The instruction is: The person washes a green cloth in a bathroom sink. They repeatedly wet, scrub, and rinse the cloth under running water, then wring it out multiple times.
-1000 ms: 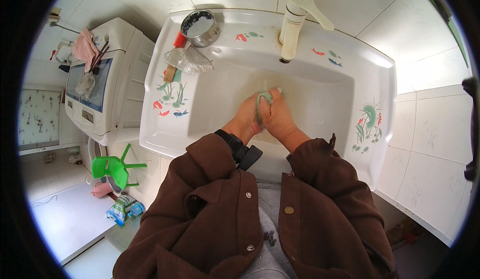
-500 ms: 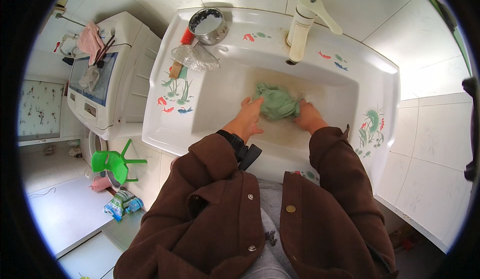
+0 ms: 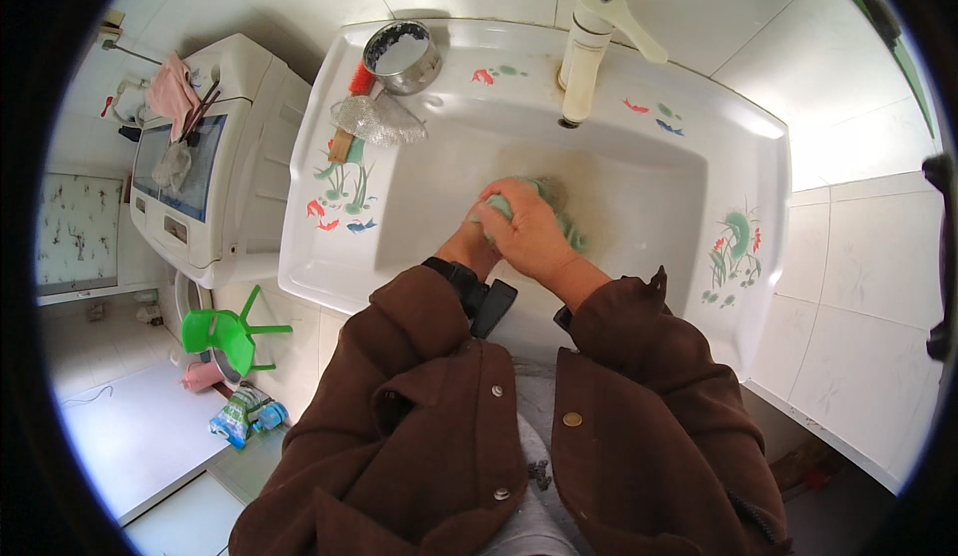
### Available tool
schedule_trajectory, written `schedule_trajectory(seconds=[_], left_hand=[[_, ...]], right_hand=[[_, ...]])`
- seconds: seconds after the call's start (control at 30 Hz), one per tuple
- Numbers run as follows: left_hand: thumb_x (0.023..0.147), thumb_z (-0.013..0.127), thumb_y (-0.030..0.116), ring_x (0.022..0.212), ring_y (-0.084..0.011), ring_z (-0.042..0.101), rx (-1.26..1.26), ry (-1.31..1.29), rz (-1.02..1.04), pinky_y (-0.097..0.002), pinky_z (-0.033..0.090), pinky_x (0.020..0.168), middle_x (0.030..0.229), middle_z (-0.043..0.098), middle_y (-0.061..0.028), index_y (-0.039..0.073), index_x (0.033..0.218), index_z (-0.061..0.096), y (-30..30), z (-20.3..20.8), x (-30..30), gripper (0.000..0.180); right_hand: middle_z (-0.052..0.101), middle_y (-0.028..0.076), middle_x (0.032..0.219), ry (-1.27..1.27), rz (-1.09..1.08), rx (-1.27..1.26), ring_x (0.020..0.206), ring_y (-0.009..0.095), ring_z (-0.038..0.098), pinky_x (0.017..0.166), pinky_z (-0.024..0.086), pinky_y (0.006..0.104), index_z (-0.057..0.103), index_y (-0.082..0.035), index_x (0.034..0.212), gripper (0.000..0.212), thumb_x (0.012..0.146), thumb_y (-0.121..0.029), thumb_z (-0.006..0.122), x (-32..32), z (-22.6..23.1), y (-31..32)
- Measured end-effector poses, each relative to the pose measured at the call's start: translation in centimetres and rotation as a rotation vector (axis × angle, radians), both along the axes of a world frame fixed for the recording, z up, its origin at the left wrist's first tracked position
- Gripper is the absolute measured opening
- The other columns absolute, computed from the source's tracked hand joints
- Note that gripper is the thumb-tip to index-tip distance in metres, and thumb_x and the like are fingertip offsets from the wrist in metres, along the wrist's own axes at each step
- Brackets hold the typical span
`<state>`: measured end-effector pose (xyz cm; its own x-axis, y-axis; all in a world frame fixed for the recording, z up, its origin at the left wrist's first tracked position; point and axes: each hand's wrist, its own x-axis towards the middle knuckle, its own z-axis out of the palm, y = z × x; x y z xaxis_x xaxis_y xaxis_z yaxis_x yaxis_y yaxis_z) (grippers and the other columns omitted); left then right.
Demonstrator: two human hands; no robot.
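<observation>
A wet green cloth is bunched in the white sink, above a little cloudy water. My right hand is closed over the cloth from above, its fingers curled toward the left. Underneath and to the left, my left hand is closed on the bunched end, its fingers mostly hidden behind my right hand. My hands touch each other. The rest of the cloth hangs behind my right hand, toward the drain side of the basin.
A cream faucet rises behind the basin. On the left rim stand a metal pot with white stuff in it, a red-bristled brush and a crumpled mesh scrubber. Further left are a washing machine and a green chair.
My right hand has moved left across the basin onto my left hand. The cloth, spread between both hands before, is now bunched up and gripped by them together.
</observation>
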<state>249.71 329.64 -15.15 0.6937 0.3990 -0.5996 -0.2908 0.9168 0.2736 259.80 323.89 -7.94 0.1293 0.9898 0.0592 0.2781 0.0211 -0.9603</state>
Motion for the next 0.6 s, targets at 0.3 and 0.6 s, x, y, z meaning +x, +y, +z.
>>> schedule_trajectory(seconds=[0.3,0.6], left_hand=[[0.092,0.049,0.021,0.09,-0.017,0.054,0.405,0.489,0.123,-0.0331,0.048,0.074,0.103,0.054,-0.0075,0.005,0.118,0.045,-2.0,3.9,3.5,0.03],[0.09,0.053,0.02,0.093,-0.0167,0.055,0.417,0.202,-0.088,-0.0337,0.048,0.077,0.105,0.057,-0.005,0.008,0.122,0.047,-1.1,6.5,2.7,0.034]], right_hand=[[0.06,0.024,0.097,-0.389,0.045,-0.613,0.095,0.037,0.057,0.081,0.044,0.0426,0.056,-0.001,0.104,0.032,0.08,-0.02,0.051,6.6,-3.1,0.1],[0.055,-0.003,0.081,0.686,-0.015,-0.639,0.079,0.012,0.05,0.075,0.038,0.0272,0.061,-0.009,0.096,0.024,0.081,-0.028,0.064,8.5,-1.6,-1.7]])
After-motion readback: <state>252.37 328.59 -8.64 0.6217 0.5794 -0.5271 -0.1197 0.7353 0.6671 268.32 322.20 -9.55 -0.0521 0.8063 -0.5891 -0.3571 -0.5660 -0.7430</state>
